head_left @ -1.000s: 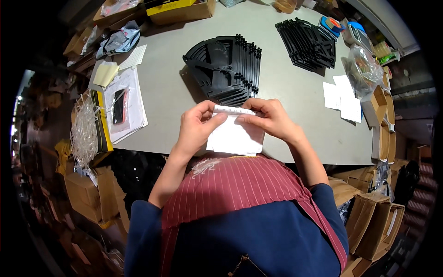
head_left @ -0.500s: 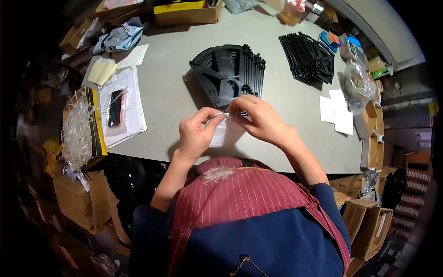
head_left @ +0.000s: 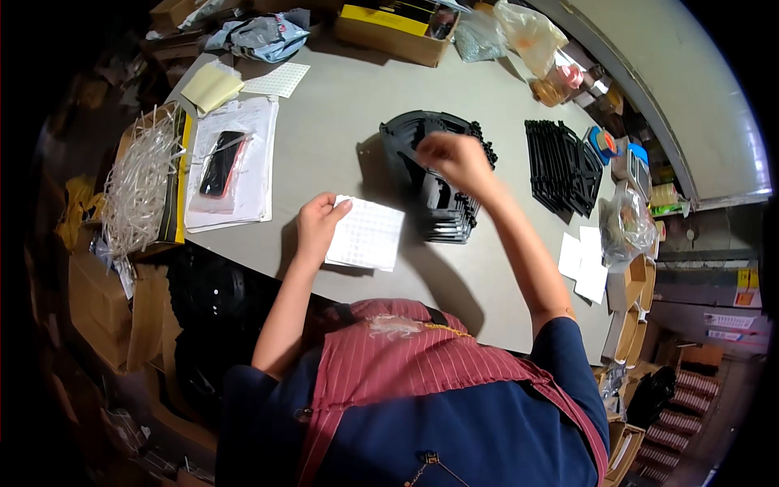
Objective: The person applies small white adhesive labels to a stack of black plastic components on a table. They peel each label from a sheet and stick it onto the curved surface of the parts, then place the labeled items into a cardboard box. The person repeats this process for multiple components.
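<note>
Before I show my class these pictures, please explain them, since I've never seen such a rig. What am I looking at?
There is no machine: these are a person's bare hands, seen from above through a fisheye camera worn on the head, which bends straight edges. On the grey table are a stack of black fan-shaped plastic parts, another stack of black plastic parts to its right, and, at left, a smartphone over papers. The left hand holds white printed paper. The right hand is over the first stack; whether it touches or pinches anything is unclear.

A grey worktop (head_left: 324,138) fills the middle; a pale panel (head_left: 653,89) slants along the right. The room (head_left: 85,93) is dark at left.
</note>
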The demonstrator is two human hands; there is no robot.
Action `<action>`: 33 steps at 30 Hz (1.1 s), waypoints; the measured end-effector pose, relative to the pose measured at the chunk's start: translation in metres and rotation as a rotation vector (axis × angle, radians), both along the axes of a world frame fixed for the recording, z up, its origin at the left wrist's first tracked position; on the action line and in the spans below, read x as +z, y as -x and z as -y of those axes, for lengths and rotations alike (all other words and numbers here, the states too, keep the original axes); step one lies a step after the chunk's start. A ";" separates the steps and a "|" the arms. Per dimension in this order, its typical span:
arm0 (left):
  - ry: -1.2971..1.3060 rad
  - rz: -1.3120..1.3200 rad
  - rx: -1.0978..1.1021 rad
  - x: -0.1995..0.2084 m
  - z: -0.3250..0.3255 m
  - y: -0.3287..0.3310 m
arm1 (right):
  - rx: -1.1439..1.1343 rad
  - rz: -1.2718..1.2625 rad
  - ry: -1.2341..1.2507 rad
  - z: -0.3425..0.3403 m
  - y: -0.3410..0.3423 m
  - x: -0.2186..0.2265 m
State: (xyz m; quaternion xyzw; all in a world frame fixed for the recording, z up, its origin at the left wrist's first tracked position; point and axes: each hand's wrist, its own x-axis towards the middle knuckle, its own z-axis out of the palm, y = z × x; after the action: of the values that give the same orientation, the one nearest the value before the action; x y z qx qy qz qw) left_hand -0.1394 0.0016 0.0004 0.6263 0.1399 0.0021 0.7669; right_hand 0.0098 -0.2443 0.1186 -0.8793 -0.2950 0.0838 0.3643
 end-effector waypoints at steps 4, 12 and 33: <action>-0.112 -0.039 0.082 -0.041 -0.009 0.000 | -0.047 -0.109 0.256 0.024 -0.089 -0.036; -0.659 -0.030 0.111 -0.028 -0.006 0.010 | -0.224 0.078 0.586 0.009 -0.103 -0.048; -0.435 0.058 0.146 -0.048 -0.001 0.007 | -0.588 -0.223 0.868 0.249 0.064 -0.108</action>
State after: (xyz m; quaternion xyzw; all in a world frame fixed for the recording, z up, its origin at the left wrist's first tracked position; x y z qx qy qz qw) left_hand -0.1461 0.0024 -0.0477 0.7648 0.1590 0.1060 0.6153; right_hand -0.0538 -0.4933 0.0108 -0.9805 0.0660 0.1853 0.0043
